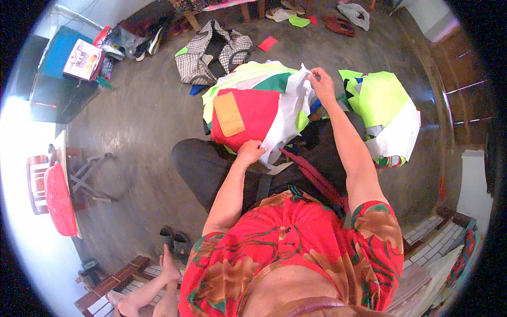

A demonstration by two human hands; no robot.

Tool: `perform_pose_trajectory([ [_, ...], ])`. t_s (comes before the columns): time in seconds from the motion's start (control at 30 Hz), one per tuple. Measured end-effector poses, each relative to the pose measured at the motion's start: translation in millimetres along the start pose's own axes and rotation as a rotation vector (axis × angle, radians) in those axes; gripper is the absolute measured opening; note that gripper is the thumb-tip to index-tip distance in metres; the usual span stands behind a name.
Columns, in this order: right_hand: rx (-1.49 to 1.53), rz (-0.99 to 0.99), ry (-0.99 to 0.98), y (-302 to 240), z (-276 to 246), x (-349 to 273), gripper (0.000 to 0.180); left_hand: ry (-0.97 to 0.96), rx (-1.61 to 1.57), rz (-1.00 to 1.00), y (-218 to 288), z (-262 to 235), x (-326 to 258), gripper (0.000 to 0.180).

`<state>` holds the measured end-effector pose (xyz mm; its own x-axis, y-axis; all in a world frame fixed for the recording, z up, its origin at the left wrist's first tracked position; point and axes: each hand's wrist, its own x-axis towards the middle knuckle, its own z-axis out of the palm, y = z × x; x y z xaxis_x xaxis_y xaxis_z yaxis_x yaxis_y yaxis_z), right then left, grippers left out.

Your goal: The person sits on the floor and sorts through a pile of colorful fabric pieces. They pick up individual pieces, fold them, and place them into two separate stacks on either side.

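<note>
white fabric sheet [288, 108]: thin, limp, creased, draped over the right side of the pile on the lap, pinched at top and bottom edges | red fabric piece [253, 113]: flat, roughly rectangular, just left of the white, carrying an orange cloth patch [228, 114], slightly tilted

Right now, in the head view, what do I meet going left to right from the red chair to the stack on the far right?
Red chair → folding stool → orange patch on the red cloth → left hand → right hand on the white cloth → neon-green cloth stack.
</note>
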<state>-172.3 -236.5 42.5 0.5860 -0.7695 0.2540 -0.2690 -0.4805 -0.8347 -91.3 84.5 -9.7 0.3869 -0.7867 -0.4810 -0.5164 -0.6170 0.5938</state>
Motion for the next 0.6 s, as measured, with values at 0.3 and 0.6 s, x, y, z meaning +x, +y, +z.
perform_pose_trajectory([
  [0.3,-0.382,0.227,-0.058,-10,-10,9,0.030,0.002,-0.036,-0.036,6,1,0,0.032],
  [0.6,-0.362,-0.319,-0.156,-17,5,-19,0.058,0.029,-0.074,-0.004,0,3,-1,0.031],
])
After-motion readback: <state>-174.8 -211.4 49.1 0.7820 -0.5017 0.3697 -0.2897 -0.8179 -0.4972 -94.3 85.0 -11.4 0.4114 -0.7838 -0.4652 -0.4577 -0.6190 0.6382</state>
